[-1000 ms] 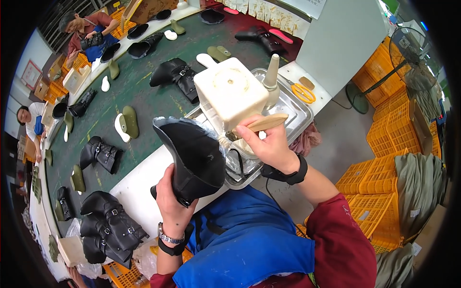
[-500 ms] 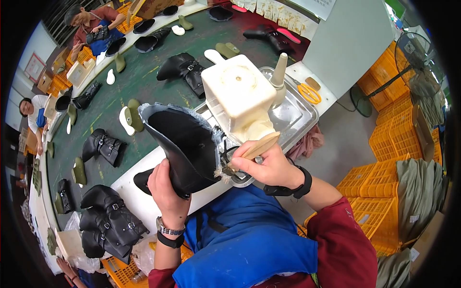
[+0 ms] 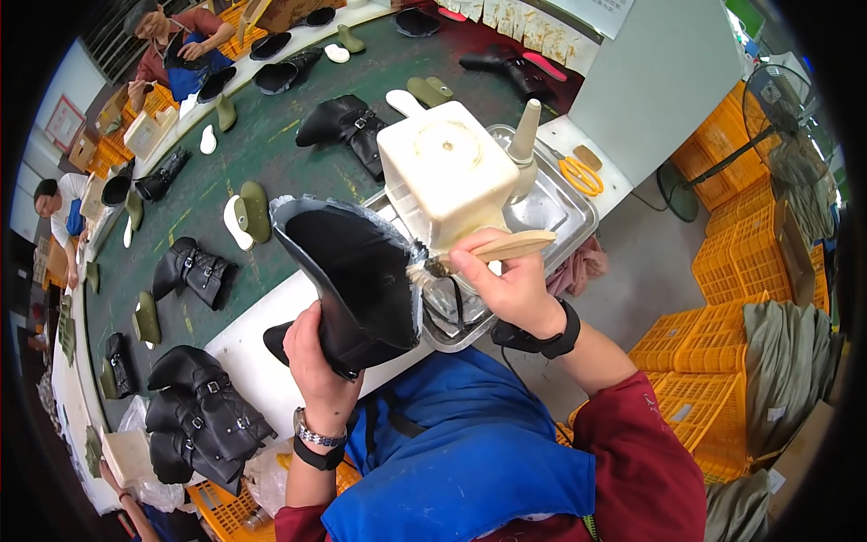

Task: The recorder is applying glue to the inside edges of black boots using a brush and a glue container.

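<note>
My left hand (image 3: 316,357) grips a black boot (image 3: 348,280) by its outer side, its wide top opening turned toward me and tilted to the right. A whitish coating shows along the inner rim. Between the fingers of my right hand (image 3: 508,287) is the wooden handle of a brush (image 3: 506,248); its bristles touch the boot's rim on the right side. Just beyond stands a cream plastic container (image 3: 447,158) in a metal tray (image 3: 564,212), beside a pale bottle with a cone-shaped spout (image 3: 524,149).
A green conveyor belt (image 3: 271,163) carries several black boots, olive shoe forms and white insoles. Several buckled boots (image 3: 203,415) are piled at my left. Orange-handled scissors (image 3: 580,173) lie right of the tray. Orange crates (image 3: 695,361) and a fan (image 3: 777,117) stand at right. Two co-workers sit across the belt.
The brush has moved up along the boot's rim, its handle now lying flatter and pointing right. The boot has shifted slightly right with my left hand.
</note>
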Demonstrator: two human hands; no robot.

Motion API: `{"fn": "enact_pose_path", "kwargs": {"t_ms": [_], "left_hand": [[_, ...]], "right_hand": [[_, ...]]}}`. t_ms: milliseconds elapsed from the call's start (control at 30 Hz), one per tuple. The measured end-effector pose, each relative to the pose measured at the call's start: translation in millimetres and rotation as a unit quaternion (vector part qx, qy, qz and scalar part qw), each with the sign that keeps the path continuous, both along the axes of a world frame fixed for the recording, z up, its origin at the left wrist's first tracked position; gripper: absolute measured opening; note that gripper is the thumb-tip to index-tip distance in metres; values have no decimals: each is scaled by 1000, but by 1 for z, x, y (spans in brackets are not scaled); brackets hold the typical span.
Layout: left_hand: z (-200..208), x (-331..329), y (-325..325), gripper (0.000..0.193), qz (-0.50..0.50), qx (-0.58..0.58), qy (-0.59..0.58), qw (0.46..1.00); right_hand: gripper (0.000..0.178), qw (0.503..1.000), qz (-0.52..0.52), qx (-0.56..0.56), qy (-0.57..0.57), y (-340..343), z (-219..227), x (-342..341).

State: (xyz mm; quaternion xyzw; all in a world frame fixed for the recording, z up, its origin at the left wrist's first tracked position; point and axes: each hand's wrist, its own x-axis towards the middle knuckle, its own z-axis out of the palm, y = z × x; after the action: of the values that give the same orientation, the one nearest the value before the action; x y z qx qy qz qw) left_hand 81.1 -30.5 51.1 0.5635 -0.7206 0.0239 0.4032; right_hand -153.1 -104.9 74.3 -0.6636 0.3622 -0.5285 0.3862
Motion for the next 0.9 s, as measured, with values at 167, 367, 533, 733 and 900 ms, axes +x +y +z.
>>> {"fn": "enact_pose_path", "kwargs": {"t_ms": [167, 367, 533, 733, 900], "left_hand": [[3, -1, 0, 79, -5, 18, 11, 1000], [-1, 0, 2, 76, 3, 28, 12, 1000], [-4, -1, 8, 75, -10, 32, 78, 996], [-3, 3, 8, 75, -11, 30, 59, 998], [-4, 4, 11, 76, -8, 32, 49, 998]], "right_hand": [[8, 995, -63, -69, -39, -10, -2, 2], [15, 985, -56, 66, -147, -14, 13, -6], [15, 974, -15, 157, -165, -20, -4, -5], [15, 964, -25, 173, -201, -23, 0, -16], [16, 960, 7, 195, -201, -15, 6, -4]]}}
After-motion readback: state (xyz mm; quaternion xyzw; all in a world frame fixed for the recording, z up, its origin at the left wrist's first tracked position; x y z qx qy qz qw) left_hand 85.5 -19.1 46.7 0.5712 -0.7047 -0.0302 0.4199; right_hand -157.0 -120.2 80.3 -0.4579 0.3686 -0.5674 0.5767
